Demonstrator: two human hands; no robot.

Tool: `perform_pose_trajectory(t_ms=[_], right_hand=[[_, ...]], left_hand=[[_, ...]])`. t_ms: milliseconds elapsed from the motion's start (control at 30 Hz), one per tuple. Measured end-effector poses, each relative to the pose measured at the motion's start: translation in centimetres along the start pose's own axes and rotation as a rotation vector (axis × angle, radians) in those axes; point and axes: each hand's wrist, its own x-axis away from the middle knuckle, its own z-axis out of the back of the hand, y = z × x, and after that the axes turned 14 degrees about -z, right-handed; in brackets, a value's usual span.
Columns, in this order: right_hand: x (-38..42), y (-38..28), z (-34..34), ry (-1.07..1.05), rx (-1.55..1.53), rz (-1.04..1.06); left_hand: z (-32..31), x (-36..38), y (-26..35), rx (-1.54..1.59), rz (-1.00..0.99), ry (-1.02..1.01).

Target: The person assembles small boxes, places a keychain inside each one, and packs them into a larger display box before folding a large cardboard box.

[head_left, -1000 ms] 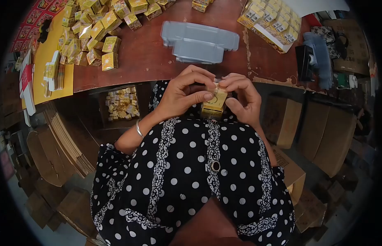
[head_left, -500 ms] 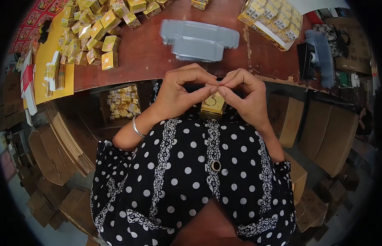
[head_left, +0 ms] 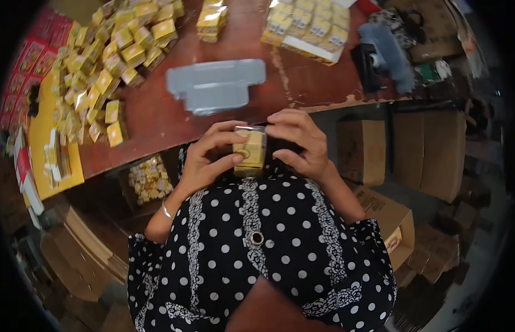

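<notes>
Close to my body, just off the table's front edge, is a small yellow box (head_left: 256,152) in clear plastic, with a dark ring shape on its face. My left hand (head_left: 215,153) grips its left side between thumb and fingers. On the right of the box is my right hand (head_left: 301,143), its thumb and fingers apart and the fingertips near the box's upper right corner. Beyond my hands, clear plastic trays (head_left: 216,88) lie on the red-brown table (head_left: 146,119).
Many yellow boxes (head_left: 105,82) are heaped at the back left, and a filled display box (head_left: 310,47) stands at the back right. Below the table are a carton of small pieces (head_left: 149,180) and brown cartons (head_left: 429,149).
The view has turned and shifted. My hands, earlier together at the fingertips above the box, have come apart; the left now grips the box's side and the right has opened.
</notes>
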Motion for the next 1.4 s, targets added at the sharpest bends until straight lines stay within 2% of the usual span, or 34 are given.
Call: perform_pose_trajectory(t_ms=[67, 133, 200, 233, 267, 300, 333, 400, 500, 633, 733, 800, 833, 900, 933, 1100, 1233, 1267, 1300, 1367, 1400], right_hand=[[-0.2, 0.7, 3.8, 0.466, 0.049, -0.357], [-0.1, 6.0, 11.3, 0.842, -0.253, -0.560], [1.0, 11.3, 18.4, 0.947, -0.054, -0.652], [1.5, 14.2, 21.5, 0.961, -0.050, -0.641], [2.1, 17.1, 24.2, 0.853, 0.005, -0.745], [1.7, 17.1, 25.0, 0.739, 0.058, -0.848], [1.5, 17.2, 25.5, 0.744, 0.060, -0.844], [0.7, 17.0, 25.9, 0.515, 0.051, -1.047], [0.5, 19.0, 26.9, 0.393, -0.019, -1.118], [0.8, 19.6, 27.2, 0.346, -0.086, -1.079], [1.1, 19.1, 26.1, 0.433, -0.160, -1.067], [1.9, 18.9, 25.4, 0.526, -0.294, -0.938], [2.7, 19.1, 25.3, 0.527, -0.292, -0.938], [4.6, 20.3, 25.2, 0.561, -0.575, -0.790], [5.3, 21.1, 24.7, 0.564, -0.575, -0.789], [5.6, 21.8, 21.8, 0.769, -0.435, -0.663], [6.6, 23.7, 21.7, 0.835, -0.445, -0.605], [7.0, 23.4, 22.2, 0.880, -0.182, -0.642], [6.9, 22.6, 22.0, 0.902, 0.075, -0.672], [6.1, 19.9, 21.5, 0.990, 0.243, -0.461], [4.7, 15.8, 19.8, 0.925, 0.033, -0.494]], left_hand=[[-0.5, -1.0, 0.1, 0.060, -0.041, -0.005], [-1.0, -2.2, 0.8, 0.042, -0.068, -0.031], [-1.6, -3.4, 1.1, 0.009, -0.110, -0.079], [-1.8, -3.9, 1.0, -0.029, -0.147, -0.100], [-2.0, -4.3, 0.9, -0.026, -0.155, -0.111], [-2.3, -4.6, 0.8, -0.030, -0.135, -0.113], [-2.5, -4.8, 0.6, -0.035, -0.114, -0.112], [-2.9, -5.0, 0.3, -0.024, -0.087, -0.110], [-3.1, -5.1, 0.0, -0.013, -0.041, -0.100], [-2.9, -5.5, -0.1, -0.005, -0.032, -0.087], [-2.8, -5.7, -0.3, -0.026, -0.042, -0.105], [-2.8, -5.7, -0.3, -0.027, -0.038, -0.106], [-2.8, -5.7, -0.3, -0.027, -0.033, -0.108], [-2.8, -5.5, -0.7, -0.013, -0.031, -0.105], [-2.8, -5.5, -0.8, 0.000, -0.028, -0.104], [-3.1, -5.6, -0.6, 0.001, -0.042, -0.124], [-3.3, -5.8, -0.2, 0.004, -0.076, -0.105], [-3.4, -5.9, -0.1, -0.010, -0.101, -0.085], [-3.4, -5.9, 0.2, -0.032, -0.118, -0.053], [-3.5, -6.2, 1.1, -0.164, -0.188, -0.016], [-3.6, -6.4, 1.4, -0.231, -0.213, -0.004]])
